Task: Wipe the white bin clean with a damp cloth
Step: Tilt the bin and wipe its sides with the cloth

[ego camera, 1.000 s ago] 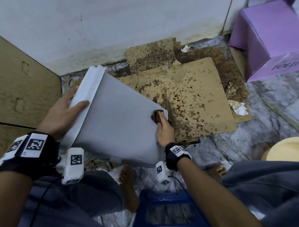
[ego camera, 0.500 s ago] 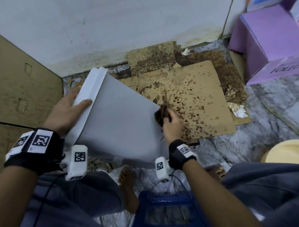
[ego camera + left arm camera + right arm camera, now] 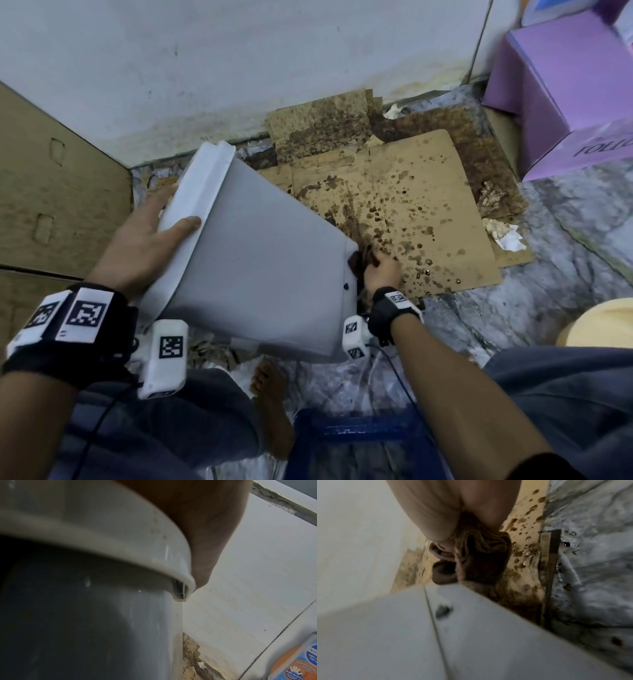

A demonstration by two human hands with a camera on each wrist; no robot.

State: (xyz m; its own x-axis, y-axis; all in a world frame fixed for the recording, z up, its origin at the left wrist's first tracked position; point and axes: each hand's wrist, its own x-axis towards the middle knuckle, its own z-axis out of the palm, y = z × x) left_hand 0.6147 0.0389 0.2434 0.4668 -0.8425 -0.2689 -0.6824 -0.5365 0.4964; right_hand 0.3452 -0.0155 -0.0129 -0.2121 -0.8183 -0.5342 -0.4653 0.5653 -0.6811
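Observation:
The white bin point(image 3: 260, 267) lies tilted above the floor, rim toward the wall and base toward the right. My left hand point(image 3: 144, 240) grips its rim, thumb on the outer lip and fingers behind it; the left wrist view shows the rim point(image 3: 102, 534) against the hand point(image 3: 205, 527). My right hand point(image 3: 380, 270) holds a bunched brown cloth point(image 3: 359, 262) against the corner where the bin's side meets its base. In the right wrist view the cloth point(image 3: 479, 555) sticks out below the hand point(image 3: 445, 507), just past the bin's edge point(image 3: 471, 635). A small dark spot point(image 3: 442, 610) marks the bin near that corner.
Stained, spattered cardboard point(image 3: 394, 222) covers the floor under the bin. A purple box point(image 3: 565, 85) stands at the right, a brown carton point(image 3: 51, 188) at the left, and the wall is behind. A blue crate point(image 3: 359, 445) and my bare foot point(image 3: 270, 387) are close below.
My right hand has slid the cloth rightward off the bin's side face and onto its base corner. The left hand keeps its hold on the rim.

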